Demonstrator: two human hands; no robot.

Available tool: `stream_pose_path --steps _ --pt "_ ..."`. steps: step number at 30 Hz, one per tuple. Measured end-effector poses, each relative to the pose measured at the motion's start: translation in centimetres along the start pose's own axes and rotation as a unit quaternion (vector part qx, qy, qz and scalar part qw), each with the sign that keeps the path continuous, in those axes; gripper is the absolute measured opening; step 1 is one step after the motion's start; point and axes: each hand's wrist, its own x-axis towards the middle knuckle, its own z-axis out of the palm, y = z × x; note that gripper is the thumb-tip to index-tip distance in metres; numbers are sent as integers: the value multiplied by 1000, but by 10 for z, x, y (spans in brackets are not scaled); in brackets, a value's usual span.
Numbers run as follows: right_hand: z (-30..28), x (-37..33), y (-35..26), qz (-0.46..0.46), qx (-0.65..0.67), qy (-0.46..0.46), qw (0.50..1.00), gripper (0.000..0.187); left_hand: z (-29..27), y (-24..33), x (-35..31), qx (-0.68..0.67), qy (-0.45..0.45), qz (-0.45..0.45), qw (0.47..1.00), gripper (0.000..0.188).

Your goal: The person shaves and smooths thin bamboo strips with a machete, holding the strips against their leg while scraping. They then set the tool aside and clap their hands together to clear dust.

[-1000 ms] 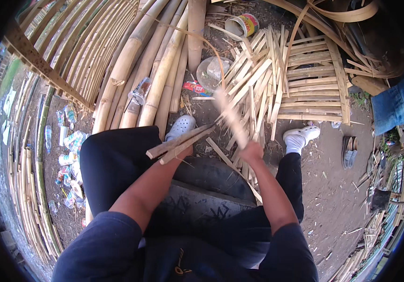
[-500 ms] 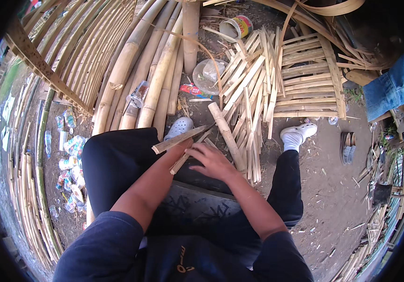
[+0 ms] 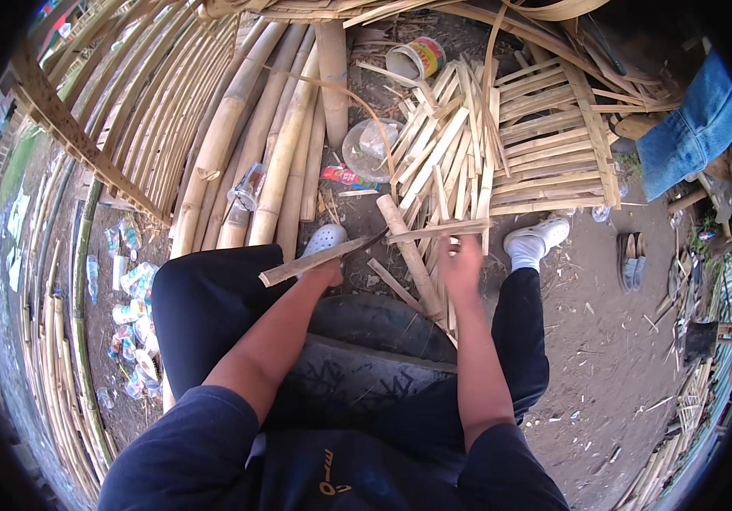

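Note:
My left hand (image 3: 325,272), partly hidden under a long flat wooden handle (image 3: 302,262), is closed on what looks like a knife. Its dark narrow blade (image 3: 373,242) points right, toward a short bamboo piece (image 3: 413,255) on the ground. To the right, my right hand (image 3: 460,262) grips a bamboo slat (image 3: 438,231) held crosswise above that piece; the hand is somewhat blurred. Between my hands lies a loose short strip (image 3: 395,285). A heap of split bamboo slats (image 3: 447,145) lies just beyond my right hand.
Thick bamboo poles (image 3: 281,136) lie front left, beside a slatted bamboo frame (image 3: 140,111). Another slatted panel (image 3: 553,140) stands right of the heap. A tub (image 3: 417,60), a clear plastic lid (image 3: 370,149), shoes (image 3: 631,262) and litter (image 3: 136,315) are around. Someone's denim leg (image 3: 694,128) shows at right.
My right hand has moved away from my left, forward and to the right, with a bamboo slat in it. The knife in my left hand has shifted slightly left and down.

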Motion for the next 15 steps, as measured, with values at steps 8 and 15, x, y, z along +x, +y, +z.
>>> stream_pose_path --steps 8,15 --pt "-75 49 -11 24 192 328 925 24 30 -18 18 -2 27 -1 1000 79" --pt "-33 32 3 142 -238 -238 931 43 16 -6 21 -28 -75 -21 997 87"
